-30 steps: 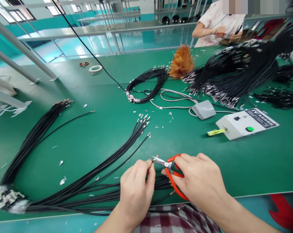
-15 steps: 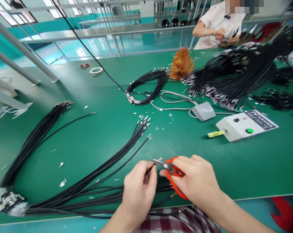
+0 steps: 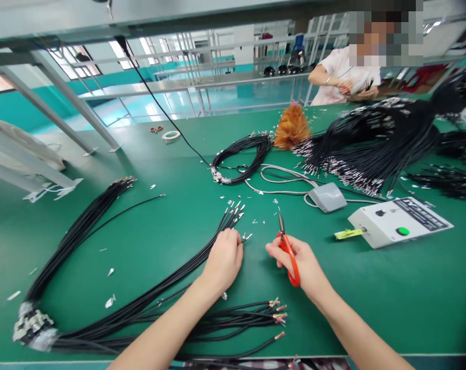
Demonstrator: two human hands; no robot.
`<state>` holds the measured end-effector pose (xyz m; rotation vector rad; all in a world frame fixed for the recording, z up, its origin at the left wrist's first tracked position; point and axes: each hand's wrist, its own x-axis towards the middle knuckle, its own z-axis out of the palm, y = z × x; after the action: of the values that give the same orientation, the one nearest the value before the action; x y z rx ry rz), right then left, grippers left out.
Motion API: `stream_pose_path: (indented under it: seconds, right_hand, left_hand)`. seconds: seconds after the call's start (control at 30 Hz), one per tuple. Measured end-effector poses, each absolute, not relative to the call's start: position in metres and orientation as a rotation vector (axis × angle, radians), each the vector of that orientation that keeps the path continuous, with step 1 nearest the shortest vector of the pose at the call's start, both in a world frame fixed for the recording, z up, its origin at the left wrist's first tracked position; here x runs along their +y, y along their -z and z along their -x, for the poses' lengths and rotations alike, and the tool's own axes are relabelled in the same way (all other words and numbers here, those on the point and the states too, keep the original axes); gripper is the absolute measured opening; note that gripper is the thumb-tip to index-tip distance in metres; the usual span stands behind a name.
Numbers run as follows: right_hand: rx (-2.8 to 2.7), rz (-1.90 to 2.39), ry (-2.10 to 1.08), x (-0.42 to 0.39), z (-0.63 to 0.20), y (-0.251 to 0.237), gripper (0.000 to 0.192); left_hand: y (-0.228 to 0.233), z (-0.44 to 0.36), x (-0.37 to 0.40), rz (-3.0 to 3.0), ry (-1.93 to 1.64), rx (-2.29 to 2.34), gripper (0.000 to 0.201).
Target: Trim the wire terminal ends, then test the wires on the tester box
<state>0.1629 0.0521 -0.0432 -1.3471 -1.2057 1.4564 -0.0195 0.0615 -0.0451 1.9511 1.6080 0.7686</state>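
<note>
My left hand point(image 3: 224, 258) reaches over the table with its fingers closed round a black cable, whose pale stripped tip point(image 3: 247, 237) pokes out to the right. Beside that hand runs a group of black cables point(image 3: 179, 260) with whitish ends. In my right hand point(image 3: 299, 259) is a pair of scissors point(image 3: 289, 257) with orange handles; the blades point away from me and look shut. Nearer to me lie more black cables point(image 3: 240, 318) with coloured inner wires showing at their tips. Clear wrap binds the bundle's connectors point(image 3: 33, 325) at the left.
A coiled cable bundle point(image 3: 240, 158), an orange feather duster point(image 3: 292, 127) and a big cable pile point(image 3: 372, 139) lie farther back. A grey box point(image 3: 327, 197) and a white box with a green button point(image 3: 398, 223) stand right. Across the table a person point(image 3: 344, 77) works.
My hands have moved apart and farther from me. The left has gone to the pale-ended cables; the right has turned the scissors to point away. The camera view has tilted up.
</note>
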Motion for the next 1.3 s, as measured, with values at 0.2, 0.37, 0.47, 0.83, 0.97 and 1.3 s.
stream_pose_path:
  seconds: [0.2, 0.37, 0.47, 0.83, 0.97, 1.3]
  right_hand:
    - [-1.029, 1.061, -1.613, 0.045, -0.156, 0.036, 0.027]
    - [-0.968, 0.988, -1.716, 0.034, -0.150, 0.032, 0.025]
    - [-0.881, 0.976, -1.713, 0.021, -0.143, 0.037, 0.027]
    - [-0.799, 0.961, -1.616, 0.010, -0.144, 0.033, 0.025]
    - [-0.750, 0.955, -1.617, 0.010, -0.136, 0.031, 0.025]
    - [-0.781, 0.958, -1.608, 0.012, -0.139, 0.030, 0.025]
  left_hand:
    - [0.017, 0.010, 0.015, -1.754, -0.799, 1.376, 0.014]
    - [0.014, 0.005, 0.000, -1.619, -0.910, 1.411, 0.015]
    - [0.018, 0.003, -0.003, -1.570, -1.004, 1.427, 0.014]
    - [0.017, 0.003, -0.007, -1.700, -1.069, 1.447, 0.011]
    - [0.017, 0.001, -0.009, -1.717, -1.071, 1.460, 0.010]
    - [0.018, 0.002, -0.010, -1.779, -1.046, 1.478, 0.011]
